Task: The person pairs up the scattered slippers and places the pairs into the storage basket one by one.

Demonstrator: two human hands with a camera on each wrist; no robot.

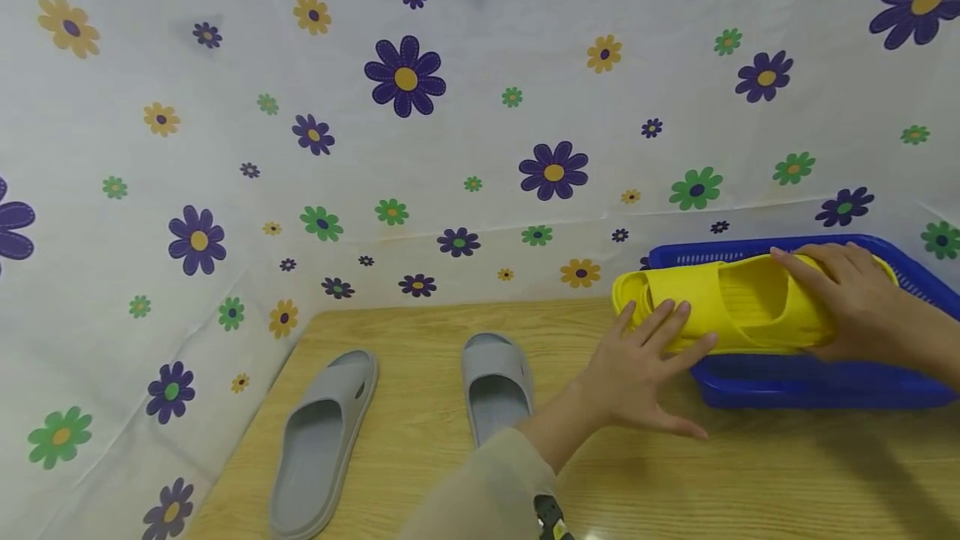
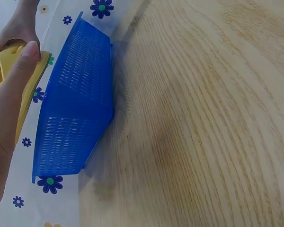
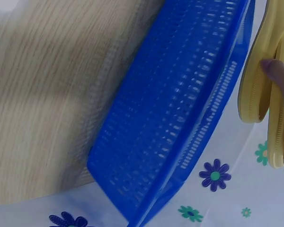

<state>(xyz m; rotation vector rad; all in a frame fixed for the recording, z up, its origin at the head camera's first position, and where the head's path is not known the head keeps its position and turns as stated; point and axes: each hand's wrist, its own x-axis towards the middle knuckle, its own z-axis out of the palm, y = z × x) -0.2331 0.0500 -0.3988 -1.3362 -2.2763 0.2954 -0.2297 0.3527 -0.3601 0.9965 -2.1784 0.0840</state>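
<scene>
A pair of yellow slippers (image 1: 686, 298), stacked together, is over the blue basket (image 1: 825, 394). My right hand (image 1: 862, 302) grips them at the right end, with its fingers over the top edge. At the left end, my left hand (image 1: 637, 365) has its fingers spread and fairly straight, fingertips right at the slippers' side and thumb pointing away. In the right wrist view, the two yellow slippers (image 3: 254, 90) lie against each other beside a finger of the right hand (image 3: 281, 78). The left wrist view has the left hand's thumb (image 2: 21, 66) overlapping a yellow slipper (image 2: 31, 85).
Two grey slippers stand on the wooden table, one at the left (image 1: 311, 448) and one near the middle (image 1: 498, 394), partly behind the left forearm. A white flower-print cloth (image 1: 465, 140) rises behind the wooden table (image 1: 412, 423). The basket stands close to that cloth.
</scene>
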